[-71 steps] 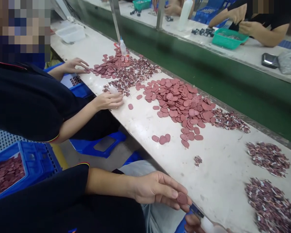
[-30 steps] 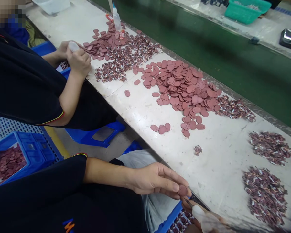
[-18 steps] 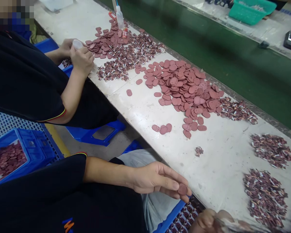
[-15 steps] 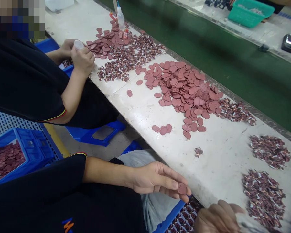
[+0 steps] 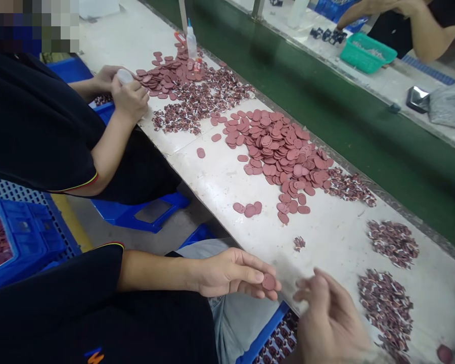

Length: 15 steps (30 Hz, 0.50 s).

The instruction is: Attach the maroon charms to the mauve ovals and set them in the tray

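Left hand (image 5: 227, 274) pinching oval red disc (image 5: 269, 282) near surface (image 5: 337, 227) edge. Right hand (image 5: 326, 316) half-curled, blurred, can't tell if holding anything; small brown parts (image 5: 389, 303) piled beside it.

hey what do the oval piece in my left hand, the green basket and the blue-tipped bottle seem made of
The oval piece in your left hand: matte, maybe leather or rubber; its dull red face leaves that open. The green basket: probably molded plastic, smooth, from its even colour. The blue-tipped bottle: likely soft plastic, satin, from its milky, translucent body.
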Motion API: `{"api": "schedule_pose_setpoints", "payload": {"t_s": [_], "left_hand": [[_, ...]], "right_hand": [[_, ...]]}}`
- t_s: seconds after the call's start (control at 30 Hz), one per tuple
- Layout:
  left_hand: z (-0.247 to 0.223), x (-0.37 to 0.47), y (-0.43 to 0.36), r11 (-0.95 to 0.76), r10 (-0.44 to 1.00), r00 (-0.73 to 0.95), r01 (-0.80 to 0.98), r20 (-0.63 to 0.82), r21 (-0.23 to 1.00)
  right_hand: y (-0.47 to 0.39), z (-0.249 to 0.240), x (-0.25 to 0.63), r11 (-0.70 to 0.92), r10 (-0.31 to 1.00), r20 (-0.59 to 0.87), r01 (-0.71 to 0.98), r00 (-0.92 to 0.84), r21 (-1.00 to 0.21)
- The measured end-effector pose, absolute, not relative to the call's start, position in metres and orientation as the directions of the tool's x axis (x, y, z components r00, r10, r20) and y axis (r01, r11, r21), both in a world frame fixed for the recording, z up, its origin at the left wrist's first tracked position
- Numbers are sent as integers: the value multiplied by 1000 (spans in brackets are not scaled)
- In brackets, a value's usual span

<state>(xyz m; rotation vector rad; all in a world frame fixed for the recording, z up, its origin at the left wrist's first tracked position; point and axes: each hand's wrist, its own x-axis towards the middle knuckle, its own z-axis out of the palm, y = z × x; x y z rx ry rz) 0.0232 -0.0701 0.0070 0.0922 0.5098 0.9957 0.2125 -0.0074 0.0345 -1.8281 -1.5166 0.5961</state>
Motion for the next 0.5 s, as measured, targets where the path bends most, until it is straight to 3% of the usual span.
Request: {"api": "schedule_pose_setpoints", "payload": {"t_s": [0.1, 0.17, 0.23, 0.5], "left_hand": [[8, 20, -70, 541, 827, 428, -783, -364, 309], [8, 18, -70, 533, 832, 422, -787, -360, 310], [7, 17, -70, 530, 833, 414, -790, -368, 309], [6, 16, -68, 538, 824, 410, -783, -390, 314]], "right_hand": [[23, 24, 208, 220, 964, 239, 848, -114, -483], [43, 15, 213, 464, 878, 280, 837, -389, -292], [55, 8, 219, 579, 812, 243, 783, -530, -228], [30, -3, 221, 474, 876, 218, 853, -430, -221]]}}
